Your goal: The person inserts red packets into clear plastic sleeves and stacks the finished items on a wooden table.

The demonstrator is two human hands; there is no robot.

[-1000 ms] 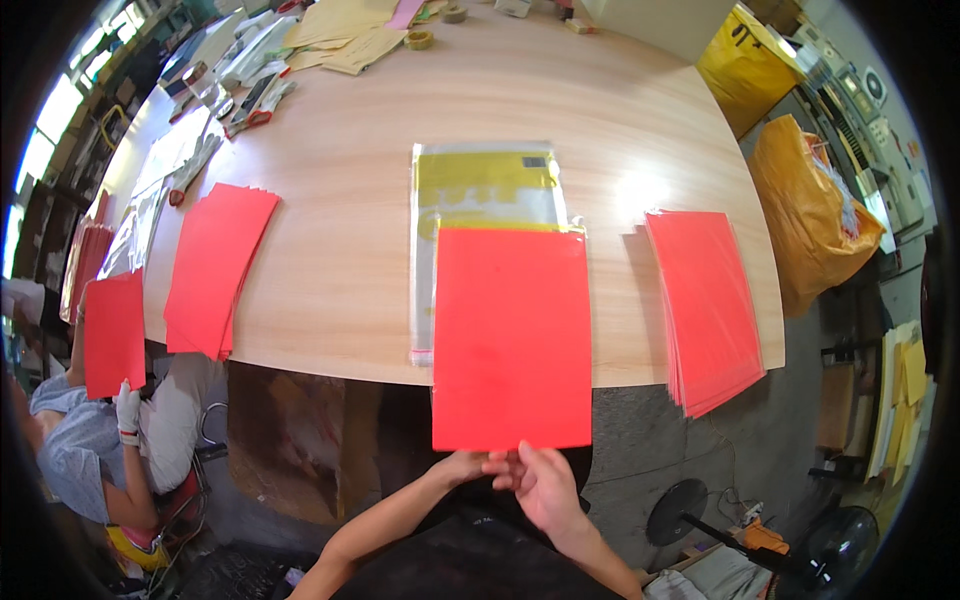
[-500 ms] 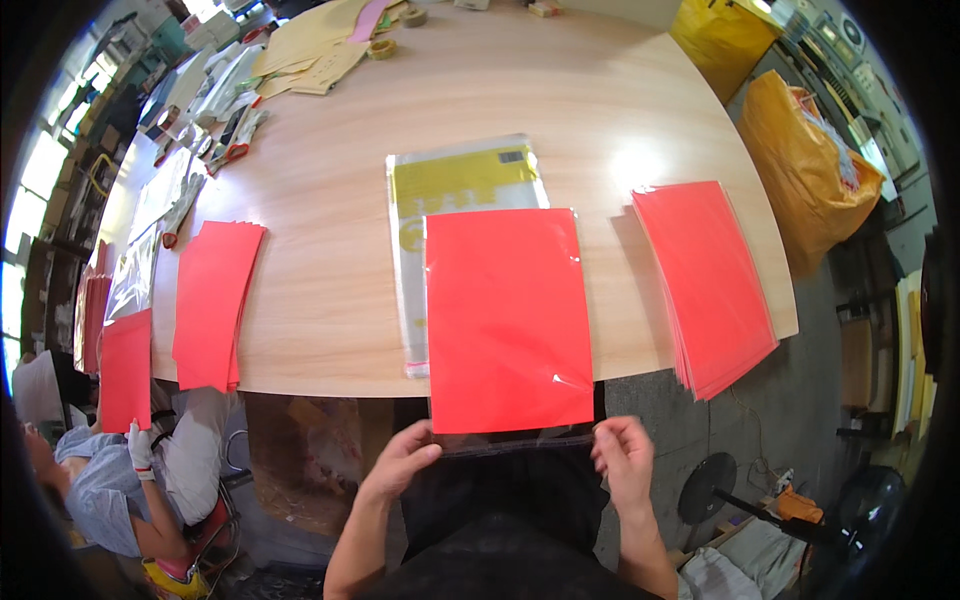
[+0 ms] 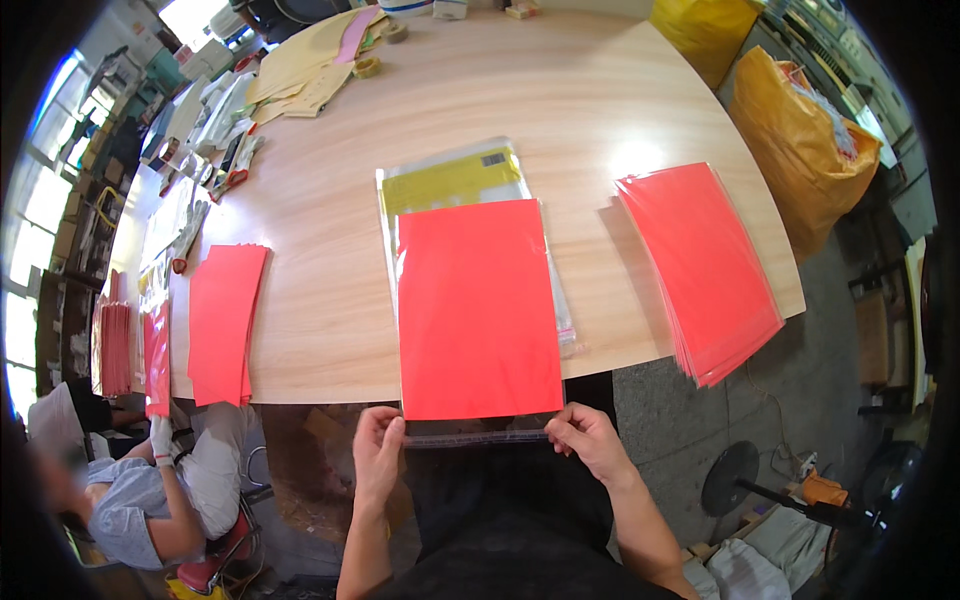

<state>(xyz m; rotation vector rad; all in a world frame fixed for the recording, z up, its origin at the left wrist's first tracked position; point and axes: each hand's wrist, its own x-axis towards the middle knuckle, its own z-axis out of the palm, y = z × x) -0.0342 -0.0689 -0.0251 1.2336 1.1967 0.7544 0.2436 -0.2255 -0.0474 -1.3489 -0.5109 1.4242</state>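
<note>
A red sheet inside a clear plastic sleeve (image 3: 478, 308) lies over the near edge of the wooden table (image 3: 560, 110), overhanging toward me. My left hand (image 3: 378, 450) pinches the left end of the sleeve's clear flap below the sheet. My right hand (image 3: 582, 438) pinches the right end of the same flap. Under the sleeve lies a pile of clear bags with a yellow insert (image 3: 452, 178).
A stack of red sleeved sheets (image 3: 700, 265) lies at the table's right edge, another red stack (image 3: 222, 322) at the left. A seated person (image 3: 150, 490) at lower left holds a red sheet. Envelopes and tape rolls (image 3: 310, 70) lie at the far end. Yellow sacks (image 3: 805, 130) stand right.
My hands started together at the sleeve's bottom middle, spread to its two corners, and now hold the flap ends. The view has shifted slightly.
</note>
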